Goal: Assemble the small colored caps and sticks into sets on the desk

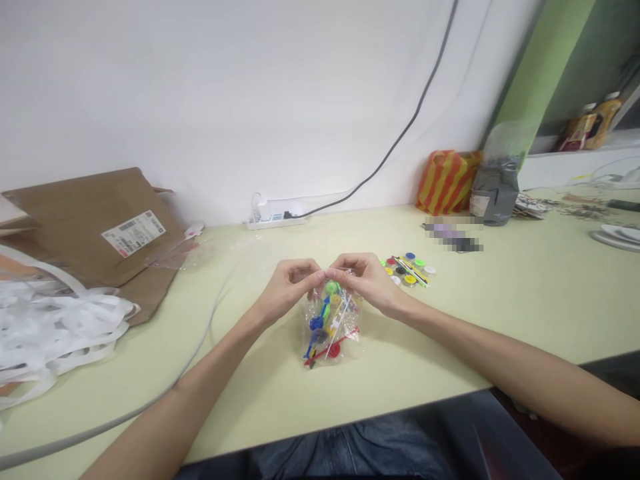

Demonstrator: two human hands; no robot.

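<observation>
My left hand [290, 285] and my right hand [359, 280] meet above the middle of the pale green table [400, 373]. Their fingertips pinch the top of a clear plastic bag [330, 327]. Inside the bag are small plastic parts in blue, green, red and yellow, with thin white sticks among them; I cannot tell exactly what they are. The bag's bottom rests on the tabletop. Just right of my right hand lies a cluster of small coloured round caps [405, 270] with a yellow-and-black strip across them.
A brown cardboard mailer [95, 240] and a heap of white strips [50, 327] lie at the left. A grey cable [200, 347] crosses the table. A white power strip [275, 217], orange striped bag [447, 182] and grey package [495, 193] stand along the wall.
</observation>
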